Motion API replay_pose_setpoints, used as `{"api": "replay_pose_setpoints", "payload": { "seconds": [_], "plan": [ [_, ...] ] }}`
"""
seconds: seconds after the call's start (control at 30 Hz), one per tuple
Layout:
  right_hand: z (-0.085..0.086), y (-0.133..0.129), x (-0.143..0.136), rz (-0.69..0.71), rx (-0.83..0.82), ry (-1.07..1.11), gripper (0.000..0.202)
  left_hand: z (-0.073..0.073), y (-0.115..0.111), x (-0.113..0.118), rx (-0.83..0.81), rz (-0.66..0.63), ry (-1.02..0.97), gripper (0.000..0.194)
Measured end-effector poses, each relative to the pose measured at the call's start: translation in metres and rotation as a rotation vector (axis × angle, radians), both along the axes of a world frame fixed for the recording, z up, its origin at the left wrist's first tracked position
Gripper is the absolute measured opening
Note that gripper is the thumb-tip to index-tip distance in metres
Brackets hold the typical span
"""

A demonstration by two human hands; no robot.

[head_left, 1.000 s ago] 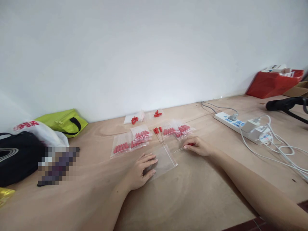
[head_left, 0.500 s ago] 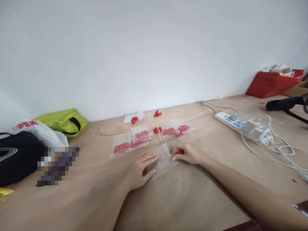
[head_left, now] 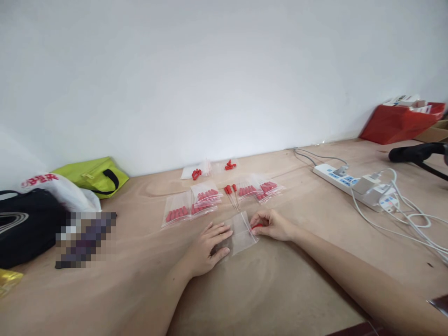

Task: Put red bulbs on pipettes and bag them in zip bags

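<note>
A small clear zip bag (head_left: 241, 234) lies flat on the table between my hands. My left hand (head_left: 210, 247) is open, its fingers stretched over the bag's left side. At the bag's right edge, my right hand (head_left: 275, 225) pinches a red-headed piece (head_left: 258, 226), mostly hidden by the fingers. Just beyond the bag lie a few thin sticks with red heads (head_left: 228, 189). Filled bags of red pieces (head_left: 178, 213) are laid out to the left, with more filled bags (head_left: 269, 187) to the right of the sticks.
Near the wall lie two bags with loose red pieces (head_left: 196, 174). A white power strip (head_left: 336, 177) with chargers and cables is on the right, before a red bag (head_left: 395, 123). On the left are a green pouch (head_left: 94, 175) and a black bag (head_left: 31, 228).
My right hand has brought the red-headed piece slightly left, against the bag's edge. The bag now shows flatter and squarer; my left hand stays over it.
</note>
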State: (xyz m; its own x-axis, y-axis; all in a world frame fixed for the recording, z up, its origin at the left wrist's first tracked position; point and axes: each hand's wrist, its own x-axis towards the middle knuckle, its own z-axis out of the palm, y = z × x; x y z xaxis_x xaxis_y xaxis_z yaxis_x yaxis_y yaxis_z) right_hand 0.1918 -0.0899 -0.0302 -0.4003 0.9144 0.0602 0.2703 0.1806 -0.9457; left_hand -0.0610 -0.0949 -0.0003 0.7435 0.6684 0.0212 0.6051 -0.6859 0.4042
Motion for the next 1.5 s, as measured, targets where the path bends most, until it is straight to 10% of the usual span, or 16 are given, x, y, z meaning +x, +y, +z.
{"api": "replay_pose_setpoints", "payload": {
  "seconds": [0.4,1.1,1.5],
  "plan": [
    [-0.012,-0.005,-0.024,-0.145,-0.07,0.213,0.033,-0.002,0.001,0.0,0.018,-0.01,-0.012,0.039],
    [-0.01,0.0,-0.013,0.003,-0.089,0.306,0.045,-0.005,0.001,-0.002,0.004,0.071,-0.112,0.04],
    [-0.007,0.007,-0.008,0.02,0.123,-0.002,0.03,-0.001,0.0,-0.001,0.008,0.067,-0.174,0.023]
  ]
}}
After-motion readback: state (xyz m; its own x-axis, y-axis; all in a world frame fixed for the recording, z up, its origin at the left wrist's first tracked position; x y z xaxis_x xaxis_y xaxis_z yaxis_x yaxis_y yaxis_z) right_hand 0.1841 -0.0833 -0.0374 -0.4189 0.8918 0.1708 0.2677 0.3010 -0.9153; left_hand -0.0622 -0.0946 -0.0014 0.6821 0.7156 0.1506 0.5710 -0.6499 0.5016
